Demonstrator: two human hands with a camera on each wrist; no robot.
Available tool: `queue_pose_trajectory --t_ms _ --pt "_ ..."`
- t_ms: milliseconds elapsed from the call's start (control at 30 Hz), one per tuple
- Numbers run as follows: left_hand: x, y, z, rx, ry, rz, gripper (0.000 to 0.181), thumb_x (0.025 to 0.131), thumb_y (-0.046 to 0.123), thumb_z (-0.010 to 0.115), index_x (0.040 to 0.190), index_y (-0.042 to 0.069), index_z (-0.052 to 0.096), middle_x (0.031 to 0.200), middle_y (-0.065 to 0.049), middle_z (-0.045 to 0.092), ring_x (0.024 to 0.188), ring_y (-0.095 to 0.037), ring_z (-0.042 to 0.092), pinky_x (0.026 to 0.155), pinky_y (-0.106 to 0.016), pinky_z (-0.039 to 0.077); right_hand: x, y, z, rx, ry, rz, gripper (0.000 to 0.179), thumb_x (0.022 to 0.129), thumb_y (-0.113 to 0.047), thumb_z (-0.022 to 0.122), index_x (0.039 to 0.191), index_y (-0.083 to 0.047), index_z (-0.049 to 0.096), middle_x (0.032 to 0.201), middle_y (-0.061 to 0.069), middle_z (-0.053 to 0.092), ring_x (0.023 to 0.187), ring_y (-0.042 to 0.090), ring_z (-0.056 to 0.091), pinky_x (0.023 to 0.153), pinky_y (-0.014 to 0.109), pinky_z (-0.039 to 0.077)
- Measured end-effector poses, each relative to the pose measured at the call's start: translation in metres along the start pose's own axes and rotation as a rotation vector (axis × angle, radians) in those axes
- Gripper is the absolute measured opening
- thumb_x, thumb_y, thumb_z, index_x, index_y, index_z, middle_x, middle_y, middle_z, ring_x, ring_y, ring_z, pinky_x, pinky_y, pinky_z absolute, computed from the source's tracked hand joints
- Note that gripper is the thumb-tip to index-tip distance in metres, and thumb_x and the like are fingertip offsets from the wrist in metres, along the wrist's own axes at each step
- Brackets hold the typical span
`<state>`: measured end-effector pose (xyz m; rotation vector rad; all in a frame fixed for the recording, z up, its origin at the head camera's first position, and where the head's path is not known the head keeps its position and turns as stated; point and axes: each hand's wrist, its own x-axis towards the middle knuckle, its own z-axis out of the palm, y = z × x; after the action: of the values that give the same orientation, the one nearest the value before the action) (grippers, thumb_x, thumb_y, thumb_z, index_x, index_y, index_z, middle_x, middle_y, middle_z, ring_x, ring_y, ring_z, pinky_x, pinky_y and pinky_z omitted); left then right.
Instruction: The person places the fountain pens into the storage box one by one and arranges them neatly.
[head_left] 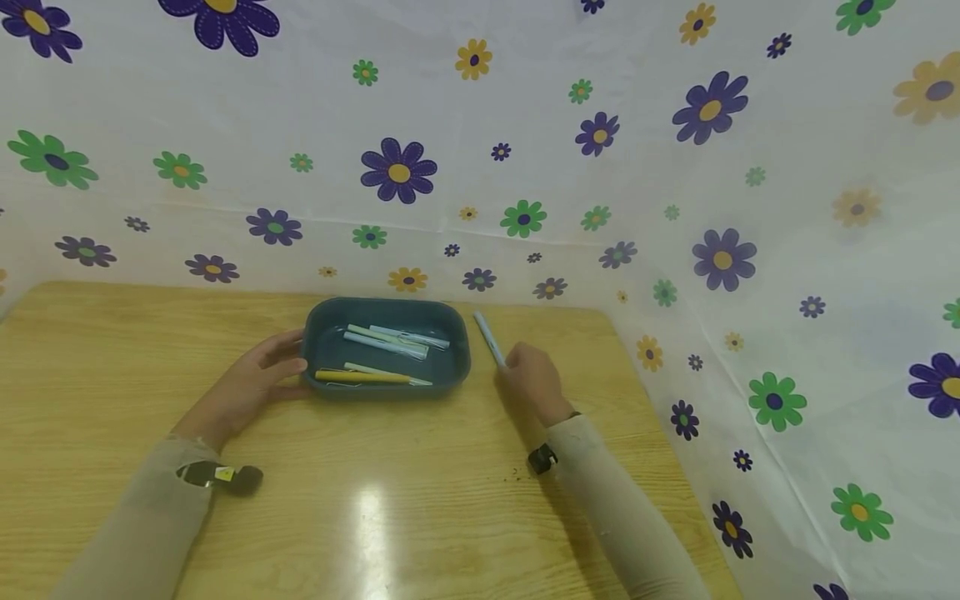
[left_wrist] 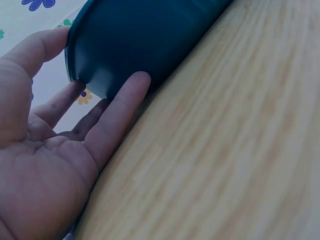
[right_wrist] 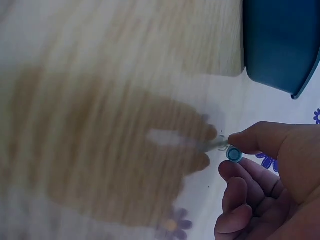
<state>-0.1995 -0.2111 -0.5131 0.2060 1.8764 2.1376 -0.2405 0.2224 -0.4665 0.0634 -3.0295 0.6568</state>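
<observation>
1. Head: the left hand (head_left: pixel 258 375) touches the left end of the bin (head_left: pixel 459 350), thumb and fingers spread; the right hand (head_left: pixel 534 382), beyond the bin's right end, pinches a light blue pen (head_left: pixel 489 336), its far end pointing away from the person; in the bin lie a yellow pen (head_left: pixel 363 377) near the front wall and several pale pens (head_left: pixel 386 344); the table (head_left: pixel 300 517) meets a flowered cloth (head_left: pixel 450 108)
2. Left wrist: thumb at the rim, other fingers fairly straight against the outside, none wrapped round the bin
3. Right wrist: thumb and forefinger close on the pen, its round teal end facing the camera, other fingers curled; the bin stands near, not touching; whether the pen meets the table I cannot tell
</observation>
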Motion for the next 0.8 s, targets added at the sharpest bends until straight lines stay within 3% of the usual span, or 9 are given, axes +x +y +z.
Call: queue_pose_trajectory --t_ms 367,800 --pt "-0.0005 0.0006 0.0010 0.000 0.008 -0.008 0.064 0.094 0.023 0.060 0.149 0.019 0.028 0.149 -0.011 0.030 0.125 -0.028 0.047 0.093 -0.048 0.052 -0.0028 -0.0010 0.0053 0.008 -0.063 0.064 0.013 0.083 -0.028 0.062 0.078 -0.016 0.059 0.073 0.000 0.060 0.063 0.018 0.055 0.049 0.028 0.045" --pt "-0.0017 0.0029 0.0021 0.012 0.012 -0.021 0.065 0.093 0.026 0.061 0.149 0.021 0.028 0.150 -0.008 0.030 0.127 -0.028 0.045 0.093 -0.047 0.052 -0.0043 -0.0005 0.0058 0.006 -0.110 0.048 0.025 0.085 -0.035 0.062 0.071 -0.015 0.057 0.068 0.000 0.058 0.059 0.018 0.053 0.047 0.028 0.043"
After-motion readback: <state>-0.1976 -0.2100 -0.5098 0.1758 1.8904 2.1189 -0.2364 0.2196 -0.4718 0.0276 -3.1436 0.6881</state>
